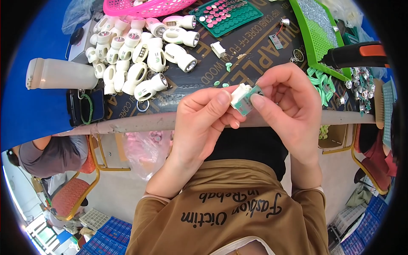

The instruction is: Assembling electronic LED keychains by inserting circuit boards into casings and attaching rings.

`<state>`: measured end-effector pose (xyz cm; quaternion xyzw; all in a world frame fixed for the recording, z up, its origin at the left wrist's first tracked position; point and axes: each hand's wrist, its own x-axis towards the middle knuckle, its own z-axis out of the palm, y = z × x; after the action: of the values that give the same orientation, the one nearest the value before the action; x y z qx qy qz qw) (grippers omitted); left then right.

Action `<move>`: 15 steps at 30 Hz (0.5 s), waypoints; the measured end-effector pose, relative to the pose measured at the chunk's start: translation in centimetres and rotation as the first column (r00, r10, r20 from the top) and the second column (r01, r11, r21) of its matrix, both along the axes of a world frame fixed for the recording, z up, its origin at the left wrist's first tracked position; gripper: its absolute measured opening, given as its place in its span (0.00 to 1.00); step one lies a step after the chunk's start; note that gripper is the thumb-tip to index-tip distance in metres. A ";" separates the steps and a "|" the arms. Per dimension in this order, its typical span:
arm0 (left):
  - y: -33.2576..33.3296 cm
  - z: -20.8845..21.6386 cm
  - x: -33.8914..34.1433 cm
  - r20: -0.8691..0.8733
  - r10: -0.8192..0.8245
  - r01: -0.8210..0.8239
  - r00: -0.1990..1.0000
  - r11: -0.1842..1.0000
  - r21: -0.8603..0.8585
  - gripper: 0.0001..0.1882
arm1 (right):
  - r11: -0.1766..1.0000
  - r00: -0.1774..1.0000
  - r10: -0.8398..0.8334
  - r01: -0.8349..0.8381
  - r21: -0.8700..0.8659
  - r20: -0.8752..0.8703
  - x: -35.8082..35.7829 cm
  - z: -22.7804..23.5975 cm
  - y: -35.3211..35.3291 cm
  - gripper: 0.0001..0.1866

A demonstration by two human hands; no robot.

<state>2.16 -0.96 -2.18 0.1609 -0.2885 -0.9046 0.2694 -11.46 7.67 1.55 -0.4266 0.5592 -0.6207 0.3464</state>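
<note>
Above the table's near edge, my left hand (204, 114) pinches a small white plastic housing (240, 93) between thumb and fingers. My right hand (289, 106) grips a small green circuit board (246, 103) by its edge, thumb in front. The board lies against the side of the housing; whether the two are joined cannot be made out. Beyond my hands, another white housing (218, 49) rests on the table. Several little green plastic pieces (228, 66) lie nearby. A circuit board with wires and a bulb (276, 41) sits farther right.
White flashlights (144, 63) are piled at the left beside a translucent bottle (61, 74). A pink basket (148, 9) and green tray (229, 21) stand at the back. At right are a green bin (304, 25), a black-and-orange tool (357, 54) and green strips (323, 85). Another person (53, 155) sits left.
</note>
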 end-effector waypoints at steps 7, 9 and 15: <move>0.2 0.1 -0.1 0.010 0.003 -0.003 1.000 1.000 -0.017 0.12 | 1.000 0.999 0.019 -0.020 0.007 0.043 0.1 0.1 -0.1 0.11; 0.1 0.1 0.0 0.015 -0.004 0.005 1.000 0.999 -0.034 0.12 | 1.000 0.999 0.015 -0.016 0.010 0.047 0.1 0.0 -0.1 0.11; 0.0 0.2 0.0 0.015 0.003 -0.002 1.000 1.000 -0.030 0.12 | 1.000 0.997 0.020 -0.019 -0.005 0.076 0.2 0.0 -0.1 0.11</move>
<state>2.20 -0.93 -2.03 0.1640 -0.3036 -0.8987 0.2708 -11.24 7.54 1.52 -0.4089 0.5401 -0.6343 0.3724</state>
